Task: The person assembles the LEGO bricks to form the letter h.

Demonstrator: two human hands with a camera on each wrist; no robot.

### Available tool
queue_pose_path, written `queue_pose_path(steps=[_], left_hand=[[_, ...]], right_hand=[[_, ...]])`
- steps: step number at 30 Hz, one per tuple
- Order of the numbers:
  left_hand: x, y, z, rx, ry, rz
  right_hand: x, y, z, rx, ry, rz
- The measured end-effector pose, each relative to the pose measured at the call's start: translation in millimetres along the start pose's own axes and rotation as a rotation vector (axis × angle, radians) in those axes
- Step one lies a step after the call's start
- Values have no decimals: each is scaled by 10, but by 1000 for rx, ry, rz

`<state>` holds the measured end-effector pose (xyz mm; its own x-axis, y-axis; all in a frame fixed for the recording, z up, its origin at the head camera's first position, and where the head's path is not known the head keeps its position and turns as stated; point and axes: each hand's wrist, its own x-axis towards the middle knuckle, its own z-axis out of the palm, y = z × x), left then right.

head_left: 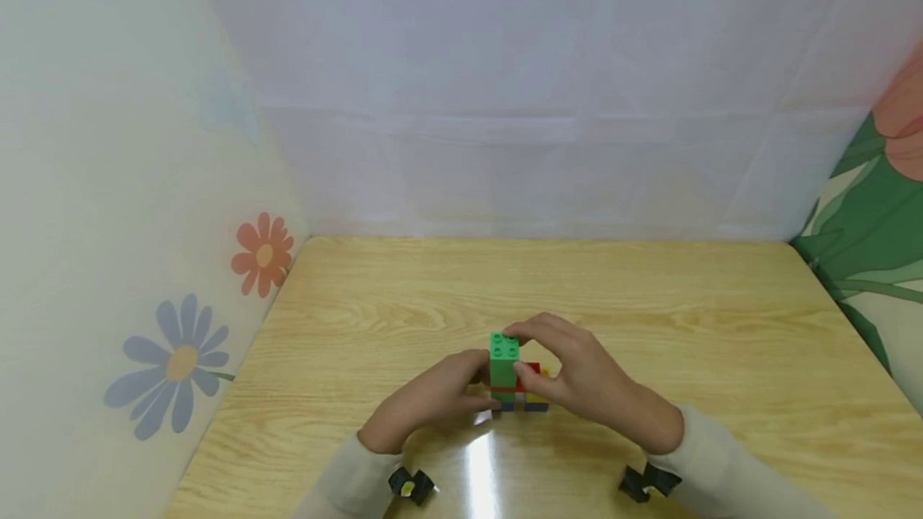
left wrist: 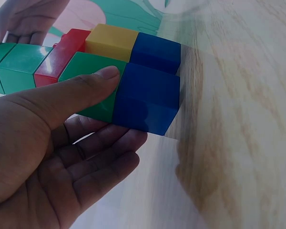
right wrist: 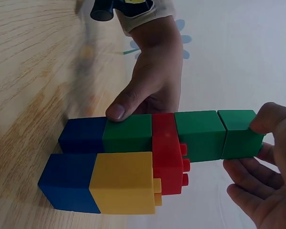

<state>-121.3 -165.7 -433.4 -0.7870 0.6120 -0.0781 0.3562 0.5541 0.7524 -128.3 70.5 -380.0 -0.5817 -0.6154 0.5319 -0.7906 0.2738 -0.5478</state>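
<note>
A small tower of toy building bricks stands on the table. Its base is two blue bricks (right wrist: 69,183), carrying a lower green brick (right wrist: 128,136) and a yellow brick (right wrist: 124,181). Across both lies a red brick (right wrist: 164,143), topped on the left side by a green brick (right wrist: 200,133) and a top green brick (head_left: 505,347). My left hand (head_left: 440,391) grips the lower green brick, thumb on one face and fingers behind. With thumb and forefinger, my right hand (head_left: 587,371) pinches the top green brick. A narrow seam shows between the two upper green bricks.
The wooden table (head_left: 404,287) runs back to a white cloth backdrop (head_left: 461,102). Flower-patterned panels (head_left: 180,363) rise at the left and right. Black devices (head_left: 411,487) are strapped at both wrists.
</note>
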Motion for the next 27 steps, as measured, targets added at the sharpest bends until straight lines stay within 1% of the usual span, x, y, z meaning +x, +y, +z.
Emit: queue_pose_path(steps=[8, 16, 21, 27], left_hand=[[11, -1, 15, -13, 4, 4], [18, -2, 33, -21, 1, -3], [17, 2, 40, -24, 2, 15], [9, -4, 26, 10, 16, 28]], right_hand=[[13, -11, -19, 4, -1, -17], [14, -17, -31, -31, -7, -28], [4, -17, -25, -46, -3, -38], [10, -1, -7, -43, 5, -61]])
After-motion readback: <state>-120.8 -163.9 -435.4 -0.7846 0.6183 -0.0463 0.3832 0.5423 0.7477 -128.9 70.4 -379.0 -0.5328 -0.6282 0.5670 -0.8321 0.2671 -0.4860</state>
